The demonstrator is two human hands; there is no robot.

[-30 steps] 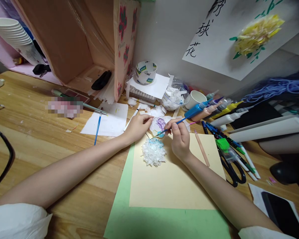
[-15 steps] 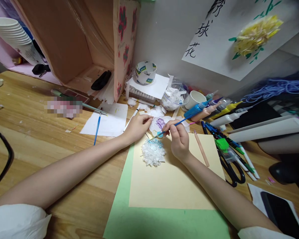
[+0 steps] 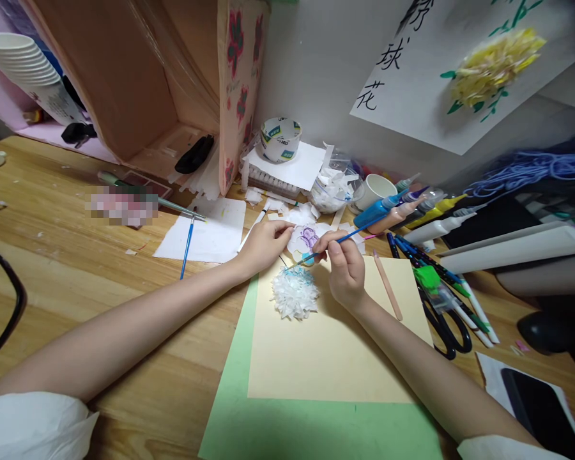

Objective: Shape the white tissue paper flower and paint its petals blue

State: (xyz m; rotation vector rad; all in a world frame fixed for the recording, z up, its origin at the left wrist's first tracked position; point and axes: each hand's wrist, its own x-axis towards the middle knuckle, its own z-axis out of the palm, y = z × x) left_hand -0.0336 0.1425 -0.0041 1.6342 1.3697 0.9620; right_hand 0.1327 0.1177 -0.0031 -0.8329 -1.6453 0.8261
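My right hand (image 3: 344, 265) is closed around a blue paintbrush (image 3: 354, 231). The brush slants down to the left, its tip at the upper edge of a fluffy white paper flower (image 3: 294, 299). Light blue paint tints the flower's top petals; the lower ones are white. My left hand (image 3: 268, 244) pinches the left rim of a white paint palette (image 3: 296, 237) with purple and blue paint in it. The flower lies on a cream paper sheet (image 3: 330, 358), over a larger green sheet (image 3: 278, 431).
A second brush (image 3: 187, 248) rests by a white paper (image 3: 220, 223) on the left. A tape roll (image 3: 280, 140), a paper cup (image 3: 379, 190) and paint bottles (image 3: 378, 209) stand behind. Black-handled scissors (image 3: 453, 332), pens and a wooden stick (image 3: 388, 287) lie right.
Almost nothing differs. My right hand and the brush have shifted very slightly, with the tip still at the flower's upper edge. My left hand stays at the palette.
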